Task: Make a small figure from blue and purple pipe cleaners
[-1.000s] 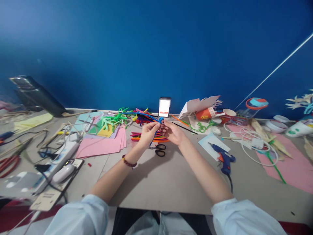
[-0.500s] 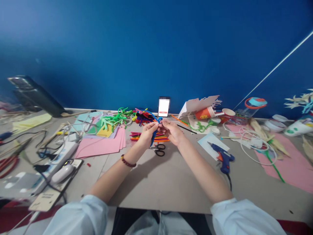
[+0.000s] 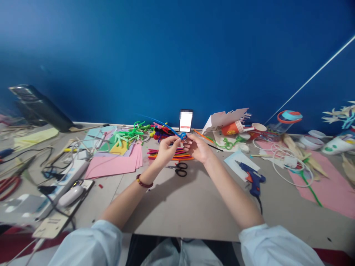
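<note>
A blue pipe cleaner (image 3: 167,126) is curled into a small loop at its right end, and its long tail runs up and left toward the wall. My left hand (image 3: 168,147) pinches it just left of the loop. On the other side, my right hand (image 3: 197,147) grips the loop between thumb and fingers. Both hands are close together above the table. Beneath them lies a bundle of red, purple and orange pipe cleaners (image 3: 158,155), partly covered by my hands. Black-handled scissors (image 3: 181,170) rest just nearer to me.
A phone (image 3: 185,121) leans on the wall behind my hands. Green pipe cleaners (image 3: 133,135) and pink paper (image 3: 113,164) lie to the left, with a power strip (image 3: 66,181). At right are a blue glue gun (image 3: 253,179), paper cups (image 3: 233,128) and a white cable (image 3: 277,173).
The blue tail that hung below my left hand half a second ago now stretches up and left. Both hands keep hold of the loop in nearly the same place.
</note>
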### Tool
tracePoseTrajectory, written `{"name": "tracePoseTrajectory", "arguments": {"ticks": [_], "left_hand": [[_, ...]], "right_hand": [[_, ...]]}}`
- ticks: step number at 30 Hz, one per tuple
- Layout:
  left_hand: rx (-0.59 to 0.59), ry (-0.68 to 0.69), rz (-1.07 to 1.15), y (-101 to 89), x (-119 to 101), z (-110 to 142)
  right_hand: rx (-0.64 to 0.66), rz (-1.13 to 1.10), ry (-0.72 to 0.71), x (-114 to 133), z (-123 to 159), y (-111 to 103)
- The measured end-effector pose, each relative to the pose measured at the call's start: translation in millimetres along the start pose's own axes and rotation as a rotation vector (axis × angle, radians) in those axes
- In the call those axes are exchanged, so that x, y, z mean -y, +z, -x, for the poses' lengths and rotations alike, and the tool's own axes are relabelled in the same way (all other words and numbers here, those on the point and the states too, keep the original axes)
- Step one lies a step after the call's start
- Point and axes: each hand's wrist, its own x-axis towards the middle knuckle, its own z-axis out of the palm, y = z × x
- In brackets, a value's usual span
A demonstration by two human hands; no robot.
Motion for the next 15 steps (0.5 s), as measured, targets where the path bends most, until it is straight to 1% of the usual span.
{"name": "tracePoseTrajectory", "arguments": {"ticks": [4,8,12,15], "left_hand": [[0.009,0.056,-0.107,-1.8,-0.1,-1.0],[0.04,0.09,-0.154,-3.1,-0.6,-1.7],[0.076,0.069,-0.146,-3.2,-3.1,-1.8],[0.048,0.032,-0.143,-2.2,-5.9,-1.2]], "right_hand": [[-0.005,-0.01,0.034,1.6,-0.4,-2.0],[0.001,0.014,0.022,3.2,-0.4,-2.9],[-0.041,0.094,-0.041,5.5,-1.2,-6.3],[-0.095,0.152,-0.063,8.3,-2.3,-10.0]]}}
